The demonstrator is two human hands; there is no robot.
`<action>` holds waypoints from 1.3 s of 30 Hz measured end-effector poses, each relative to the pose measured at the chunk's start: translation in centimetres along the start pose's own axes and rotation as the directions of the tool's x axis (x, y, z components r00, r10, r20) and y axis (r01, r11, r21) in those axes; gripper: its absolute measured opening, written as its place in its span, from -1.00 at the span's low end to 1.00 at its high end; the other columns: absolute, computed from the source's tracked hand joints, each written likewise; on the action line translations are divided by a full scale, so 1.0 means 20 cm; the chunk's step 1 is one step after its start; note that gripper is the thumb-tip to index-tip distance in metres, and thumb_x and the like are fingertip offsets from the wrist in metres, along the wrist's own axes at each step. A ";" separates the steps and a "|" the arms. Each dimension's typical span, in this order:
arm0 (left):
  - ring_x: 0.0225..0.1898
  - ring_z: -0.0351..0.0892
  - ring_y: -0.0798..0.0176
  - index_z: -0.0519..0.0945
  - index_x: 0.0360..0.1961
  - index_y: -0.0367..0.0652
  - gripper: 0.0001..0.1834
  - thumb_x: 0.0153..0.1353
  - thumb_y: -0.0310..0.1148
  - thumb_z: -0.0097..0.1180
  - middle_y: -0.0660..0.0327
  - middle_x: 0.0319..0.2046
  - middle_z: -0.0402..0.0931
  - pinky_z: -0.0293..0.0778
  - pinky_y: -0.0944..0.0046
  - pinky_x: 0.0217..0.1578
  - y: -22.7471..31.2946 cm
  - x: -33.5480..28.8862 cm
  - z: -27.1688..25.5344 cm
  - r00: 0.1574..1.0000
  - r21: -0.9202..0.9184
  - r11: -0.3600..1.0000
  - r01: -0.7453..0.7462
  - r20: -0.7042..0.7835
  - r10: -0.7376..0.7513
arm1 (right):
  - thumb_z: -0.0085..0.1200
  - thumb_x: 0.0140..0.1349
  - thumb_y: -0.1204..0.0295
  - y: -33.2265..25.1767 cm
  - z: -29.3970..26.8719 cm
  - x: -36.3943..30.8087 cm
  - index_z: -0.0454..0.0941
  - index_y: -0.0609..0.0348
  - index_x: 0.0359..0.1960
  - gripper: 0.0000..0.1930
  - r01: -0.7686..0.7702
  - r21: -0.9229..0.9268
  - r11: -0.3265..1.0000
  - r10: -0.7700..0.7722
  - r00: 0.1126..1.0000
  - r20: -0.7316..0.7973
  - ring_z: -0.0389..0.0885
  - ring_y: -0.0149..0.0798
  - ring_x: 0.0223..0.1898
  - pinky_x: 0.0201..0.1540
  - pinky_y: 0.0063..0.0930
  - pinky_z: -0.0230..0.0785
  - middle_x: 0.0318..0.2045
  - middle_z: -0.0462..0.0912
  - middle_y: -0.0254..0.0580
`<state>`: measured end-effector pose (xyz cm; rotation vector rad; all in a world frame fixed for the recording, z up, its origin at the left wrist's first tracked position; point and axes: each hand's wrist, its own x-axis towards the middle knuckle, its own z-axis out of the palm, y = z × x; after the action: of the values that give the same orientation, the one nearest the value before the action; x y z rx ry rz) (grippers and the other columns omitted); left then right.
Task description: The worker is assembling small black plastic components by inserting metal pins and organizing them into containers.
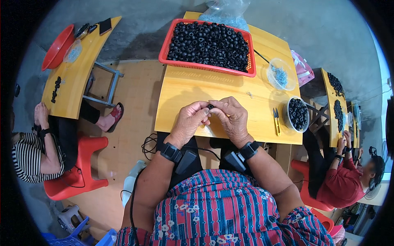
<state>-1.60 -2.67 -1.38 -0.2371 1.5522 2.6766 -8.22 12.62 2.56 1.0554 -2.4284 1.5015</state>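
Note:
Both my hands meet over the near edge of the yellow table [176, 94], with a small black ring-like part [210, 106] pinched between them. My left hand [189, 119] grips it from one side with thumb and forefinger. From the other side my right hand [233, 117] presses its thumb and fingertips on the same part. Fingers partly cover it, so its full shape is hidden. Beyond my hands stands a red basket [205, 67] heaped with black ring-like parts [207, 45]. A bowl [290, 125] of similar black parts [298, 114] is to the right.
Yellow-handled thread snips [277, 125] lie beside the bowl. Farther back are a clear tub [291, 84] of small bluish pieces [280, 76] and a plastic bag [225, 14]. Tiny bits [249, 94] lie on the tabletop. Other people sit at tables left [37, 156] and right [342, 180].

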 end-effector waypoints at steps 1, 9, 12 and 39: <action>-0.42 0.45 0.49 0.52 -0.04 -0.31 -0.75 0.37 -0.38 -0.02 0.30 -0.39 0.49 0.44 0.49 -0.34 -0.01 0.00 0.00 1.000 -0.003 1.000 -0.011 -0.008 0.011 | 0.25 0.10 0.50 -0.01 0.01 -0.01 0.68 0.11 -0.15 -0.76 0.006 0.006 1.000 -0.006 1.000 -0.008 0.60 -0.22 -0.39 -0.31 -0.48 0.46 -0.45 0.60 -0.16; -0.37 0.45 0.47 0.51 -0.01 -0.25 -0.76 0.37 -0.39 0.01 0.29 -0.35 0.49 0.49 0.40 -0.25 -0.01 0.01 -0.01 0.999 -0.038 0.999 0.019 -0.025 -0.020 | 0.15 0.13 0.62 -0.03 0.03 -0.02 0.63 0.14 -0.04 -0.68 -0.069 0.133 0.989 0.066 0.998 0.023 0.55 -0.27 -0.35 -0.25 -0.51 0.42 -0.42 0.56 -0.16; -0.36 0.45 0.47 0.51 -0.01 -0.24 -0.76 0.37 -0.38 0.02 0.29 -0.35 0.50 0.49 0.40 -0.24 -0.01 0.01 -0.02 1.000 -0.005 1.000 0.001 0.001 -0.001 | 0.15 0.13 0.63 0.00 0.01 -0.02 0.62 0.15 -0.02 -0.66 -0.171 0.150 0.974 0.165 0.985 0.053 0.52 -0.30 -0.36 -0.23 -0.52 0.40 -0.45 0.53 -0.20; -0.41 0.50 0.50 0.55 -0.09 -0.24 -0.75 0.31 -0.31 0.11 0.32 -0.39 0.53 0.48 0.49 -0.33 0.00 0.01 0.00 0.999 0.036 0.999 -0.021 -0.041 0.023 | 0.18 0.08 0.66 -0.10 -0.04 0.01 0.66 0.22 -0.25 -0.81 -0.074 0.118 0.990 0.077 0.997 -0.020 0.53 -0.40 -0.46 -0.39 -0.58 0.40 -0.46 0.53 -0.22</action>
<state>-1.77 -2.62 -1.48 -0.2775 1.6212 2.6748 -7.36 12.61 4.46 0.9681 -2.4155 1.6887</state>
